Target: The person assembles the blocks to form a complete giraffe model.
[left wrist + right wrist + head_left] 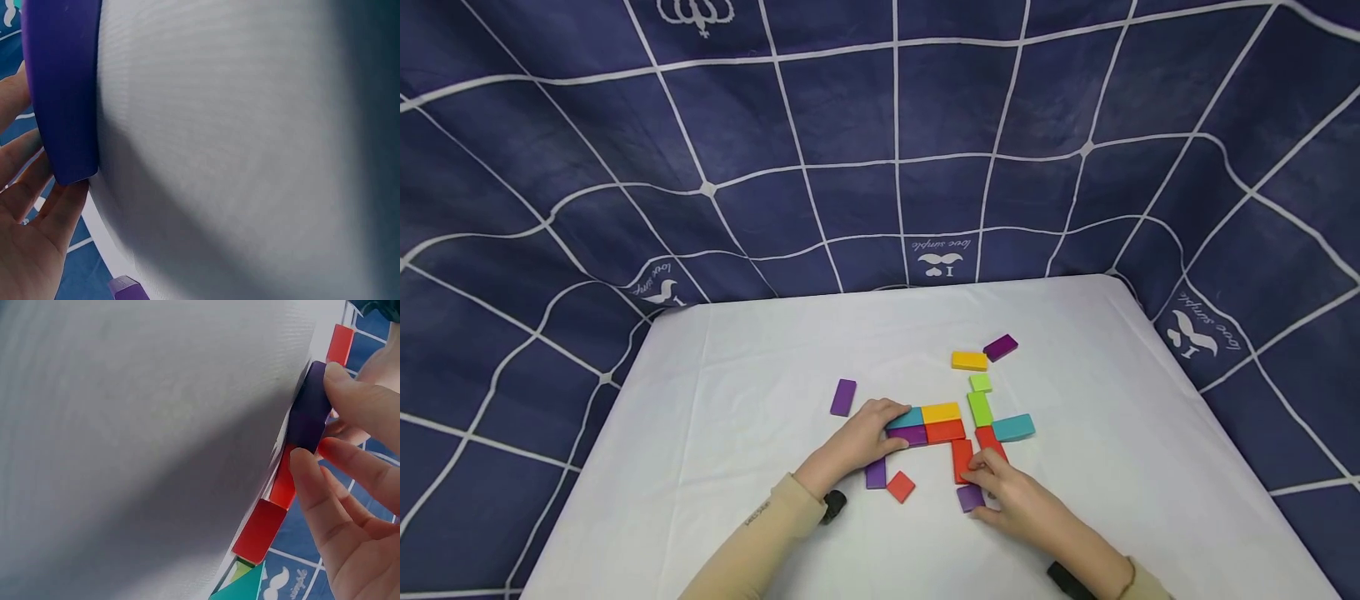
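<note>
The fingers of the right hand (1017, 498) are drawn in to a narrow pinch on a short purple block (970, 498), the thumb at its near end and a fingertip at its far end. Just beyond that fingertip lies an upright red block (962, 461); whether the two touch is hard to tell. The left hand (859, 435) curves its fingers round the end of a four-block group, thumb at the near side of its purple piece (907, 436), fingers at the far side of its teal piece (906, 418); the yellow piece (942, 413) and red piece (945, 431) fit snugly to the right of these. That group looks settled. Beyond the right fingers, a slanted red block (992, 442), two green blocks (980, 408) and a teal slab (1013, 427) make a looser run, seemingly part-arranged. Apparently left to place: a red square (901, 487) and a dark purple block (876, 473) on the near side of the left fingers, and a lone purple bar (843, 397) beyond them to the left.
</note>
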`<state>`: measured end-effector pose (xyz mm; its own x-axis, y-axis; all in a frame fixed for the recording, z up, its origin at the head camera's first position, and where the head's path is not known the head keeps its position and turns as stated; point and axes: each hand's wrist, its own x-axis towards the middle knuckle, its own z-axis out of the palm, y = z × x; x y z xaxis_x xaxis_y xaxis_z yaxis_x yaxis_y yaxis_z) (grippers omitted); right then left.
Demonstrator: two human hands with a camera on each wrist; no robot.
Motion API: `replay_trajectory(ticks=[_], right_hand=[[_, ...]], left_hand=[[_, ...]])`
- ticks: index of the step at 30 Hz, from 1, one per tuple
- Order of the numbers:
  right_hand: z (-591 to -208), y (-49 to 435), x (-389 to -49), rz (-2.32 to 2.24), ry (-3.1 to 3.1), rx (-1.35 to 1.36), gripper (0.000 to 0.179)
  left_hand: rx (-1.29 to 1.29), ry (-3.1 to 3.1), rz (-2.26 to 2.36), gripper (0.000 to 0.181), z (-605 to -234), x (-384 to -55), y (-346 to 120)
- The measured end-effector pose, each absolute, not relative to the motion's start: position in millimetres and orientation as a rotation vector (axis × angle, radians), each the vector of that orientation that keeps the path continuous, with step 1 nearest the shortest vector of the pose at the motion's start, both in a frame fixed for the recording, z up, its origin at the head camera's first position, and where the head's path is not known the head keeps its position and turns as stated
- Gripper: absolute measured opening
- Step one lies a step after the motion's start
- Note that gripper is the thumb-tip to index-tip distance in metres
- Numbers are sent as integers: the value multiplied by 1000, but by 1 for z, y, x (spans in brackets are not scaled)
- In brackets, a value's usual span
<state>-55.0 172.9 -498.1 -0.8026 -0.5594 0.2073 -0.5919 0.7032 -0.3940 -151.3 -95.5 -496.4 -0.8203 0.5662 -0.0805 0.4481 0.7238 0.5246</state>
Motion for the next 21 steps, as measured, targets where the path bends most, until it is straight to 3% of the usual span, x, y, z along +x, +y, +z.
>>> replay_trajectory(ticks=[10,21], right_hand=[[-493,169,-56,652,-2953,878,58],[-491,166,-59,617,-3022,835,58]], left_hand=[[798,2694,722,58,-496,-152,-95],[791,2680,727,58,-495,-152,-95]])
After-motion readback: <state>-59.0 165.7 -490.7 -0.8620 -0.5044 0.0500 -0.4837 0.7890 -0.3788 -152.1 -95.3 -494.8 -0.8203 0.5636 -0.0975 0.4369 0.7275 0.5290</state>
